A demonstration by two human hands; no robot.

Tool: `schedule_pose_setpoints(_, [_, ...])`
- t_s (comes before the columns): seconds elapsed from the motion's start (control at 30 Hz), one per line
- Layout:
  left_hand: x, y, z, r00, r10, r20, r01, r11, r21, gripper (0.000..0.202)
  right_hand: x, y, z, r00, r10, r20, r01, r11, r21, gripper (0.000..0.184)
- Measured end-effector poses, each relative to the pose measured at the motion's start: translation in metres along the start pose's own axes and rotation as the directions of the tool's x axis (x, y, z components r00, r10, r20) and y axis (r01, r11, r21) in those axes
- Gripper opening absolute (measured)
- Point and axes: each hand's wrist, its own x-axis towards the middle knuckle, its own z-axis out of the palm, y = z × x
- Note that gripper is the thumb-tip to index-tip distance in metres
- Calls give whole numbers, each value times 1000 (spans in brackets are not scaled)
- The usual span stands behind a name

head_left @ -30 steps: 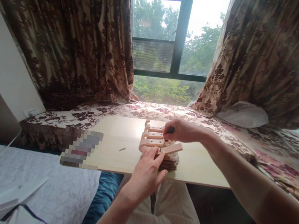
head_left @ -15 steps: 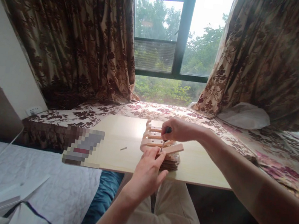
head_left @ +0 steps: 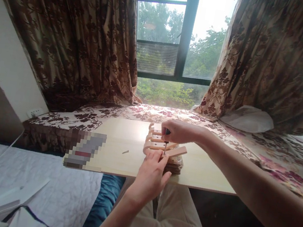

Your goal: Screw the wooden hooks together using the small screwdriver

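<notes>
My right hand (head_left: pixel 176 130) is closed round the dark handle of a screwdriver (head_left: pixel 166 142). Its shaft points straight down, and the tip meets a slatted wooden rack (head_left: pixel 155 144) with curved ends. My left hand (head_left: pixel 154 168) presses its fingers on the rack's near end, right by the screwdriver tip, with the thumb spread to the right. One loose-looking wooden slat (head_left: pixel 178 151) slants up to the right from that spot. Underneath lies a stack of brown flat pieces (head_left: pixel 174 166), partly hidden by my left hand. Whether a screw sits under the tip is too small to tell.
The rack rests on a pale wooden board (head_left: pixel 118 135) across my lap. A small thin pointed piece (head_left: pixel 125 151) lies on it to the left, near a blurred-out grey object (head_left: pixel 85 151). A bed with a white cover (head_left: pixel 41 180) is at the left, a window behind.
My right hand has shifted slightly left and turned with the screwdriver, which now stands more upright. My left hand stays on the rack's near end.
</notes>
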Motion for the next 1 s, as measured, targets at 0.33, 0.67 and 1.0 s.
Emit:
schedule_pose_setpoints(0.33, [1,0,0,1000,-2,3,2,1000,4,45,-8,9,-13,998,-15,66,15,1000,6,18])
schedule_pose_setpoints(0.67, [0,0,-2,1000,-6,23,5,1000,15,46,-3,11,-4,999,-15,-32,14,999,-35,21])
schedule_pose_setpoints(1.0, [1,3,-3,1000,-11,21,11,1000,20,46,-7,10,-7,1000,-10,-16,10,1000,-13,14])
